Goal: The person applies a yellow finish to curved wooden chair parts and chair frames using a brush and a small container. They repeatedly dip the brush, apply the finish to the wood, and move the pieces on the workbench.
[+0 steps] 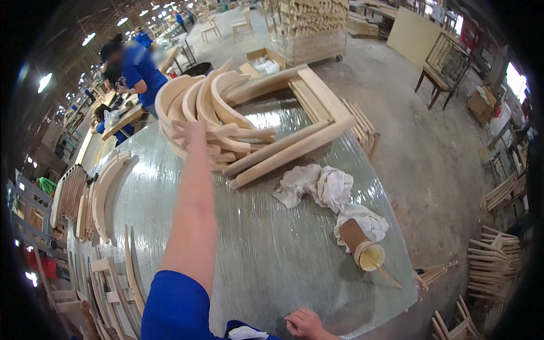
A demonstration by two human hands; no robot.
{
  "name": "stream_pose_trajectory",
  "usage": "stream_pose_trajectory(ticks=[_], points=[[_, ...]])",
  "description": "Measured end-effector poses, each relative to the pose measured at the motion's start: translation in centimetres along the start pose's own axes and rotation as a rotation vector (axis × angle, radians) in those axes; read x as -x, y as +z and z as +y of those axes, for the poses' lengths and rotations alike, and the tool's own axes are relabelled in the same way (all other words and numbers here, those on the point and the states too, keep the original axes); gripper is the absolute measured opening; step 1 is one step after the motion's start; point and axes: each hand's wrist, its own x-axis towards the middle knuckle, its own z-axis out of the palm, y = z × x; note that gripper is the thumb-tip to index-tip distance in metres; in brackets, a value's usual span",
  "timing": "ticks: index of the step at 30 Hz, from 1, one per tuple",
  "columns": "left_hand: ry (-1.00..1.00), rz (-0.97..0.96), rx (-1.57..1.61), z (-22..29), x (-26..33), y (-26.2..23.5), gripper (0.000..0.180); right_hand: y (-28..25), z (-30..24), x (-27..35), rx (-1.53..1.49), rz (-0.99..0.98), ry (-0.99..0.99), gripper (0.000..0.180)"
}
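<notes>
My left arm stretches forward across the plastic-wrapped table (249, 249). At its end my left hand (190, 135) grips one of the pale curved wooden chair parts (170, 97) stacked at the far left of the table, its fingers partly hidden among the pieces. Beside that stack lie straight-sided wooden frames (294, 148) with rounded corners, piled on each other. Low in the picture, by the near table edge, my right hand (304, 324) has its fingers curled and holds nothing that I can see.
Crumpled white rags (320, 186) lie right of centre, near a cup of yellowish liquid (369, 256) with a stick in it and a brown block (352, 233). More curved parts (105, 192) lie on the left. A person in blue (141, 73) stands beyond; a chair (442, 71) is far right.
</notes>
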Motion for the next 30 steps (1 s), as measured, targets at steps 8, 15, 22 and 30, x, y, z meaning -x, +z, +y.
stream_pose_trajectory(ticks=[8,15,22,30], points=[[-0.166,-0.330,0.548,-2.1,-3.7,-3.8,0.092,1.4,2.4,0.0,-0.030,0.012,0.004,0.009],[0.009,-1.070,1.292,-24.7,-2.0,-18.6,0.040,1.3,1.2,0.3,-0.011,0.002,-0.062,0.008],[-0.315,-1.072,1.534,-39.1,21.3,-24.8,0.049,3.6,-1.2,-2.9,-0.203,-0.250,0.389,0.026],[-0.356,-0.988,1.640,-42.8,34.7,-27.6,0.062,10.3,-12.5,-14.5,-0.889,-0.821,0.585,0.056]])
